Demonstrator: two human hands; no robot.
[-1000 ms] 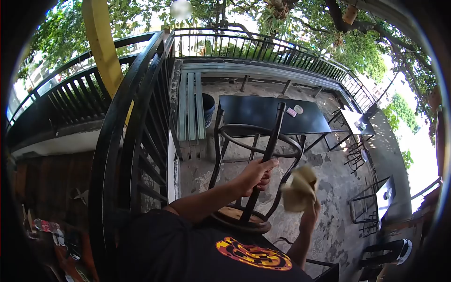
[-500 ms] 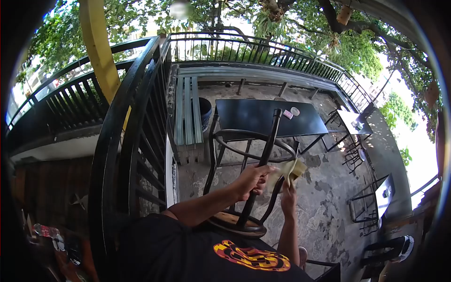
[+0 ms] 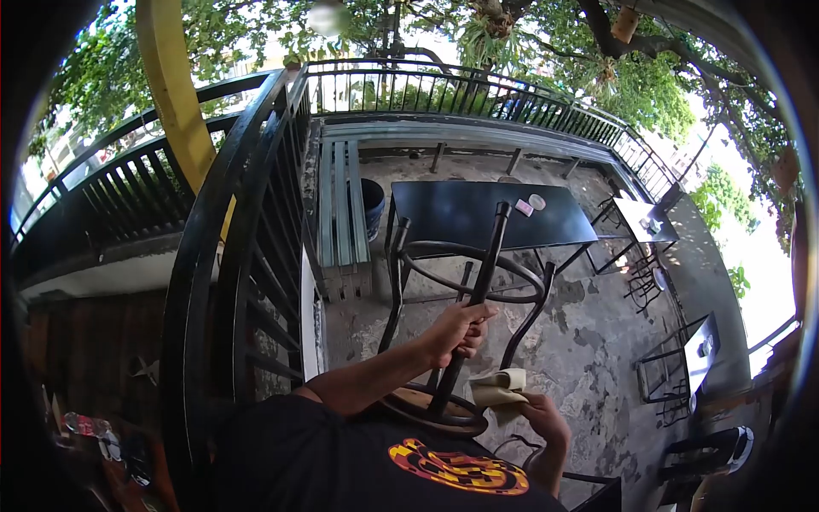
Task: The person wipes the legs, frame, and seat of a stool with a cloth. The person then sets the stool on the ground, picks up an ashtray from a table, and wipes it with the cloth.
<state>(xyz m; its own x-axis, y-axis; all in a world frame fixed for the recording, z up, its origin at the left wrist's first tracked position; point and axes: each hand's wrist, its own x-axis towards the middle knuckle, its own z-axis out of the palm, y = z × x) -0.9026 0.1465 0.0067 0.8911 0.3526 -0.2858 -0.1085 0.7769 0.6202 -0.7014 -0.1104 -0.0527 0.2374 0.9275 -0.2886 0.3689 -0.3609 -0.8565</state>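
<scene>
A black metal stool (image 3: 488, 269) is held upside down in front of me, its legs pointing up and its ring-shaped brace near the top. Its round wooden seat (image 3: 415, 398) is low, close to my shirt. My left hand (image 3: 463, 334) is wrapped around one of the stool's legs, below the ring. In my right hand (image 3: 548, 420) is a folded pale yellow cloth (image 3: 497, 389). The cloth is beside the seat's rim, low on the stool's right; whether it touches the metal I cannot tell.
Beyond the stool stands a black table (image 3: 461, 205) with a small pink packet (image 3: 523, 207) and a round dish (image 3: 537, 201) on it. A black railing (image 3: 226, 247) runs close on the left. Slatted benches (image 3: 339, 200), a dark bucket (image 3: 373, 207) and further tables (image 3: 699, 354) stand around.
My right hand has moved down with the cloth, from the upper part of a stool leg to near the seat. The stool has shifted slightly; my left hand keeps its grip.
</scene>
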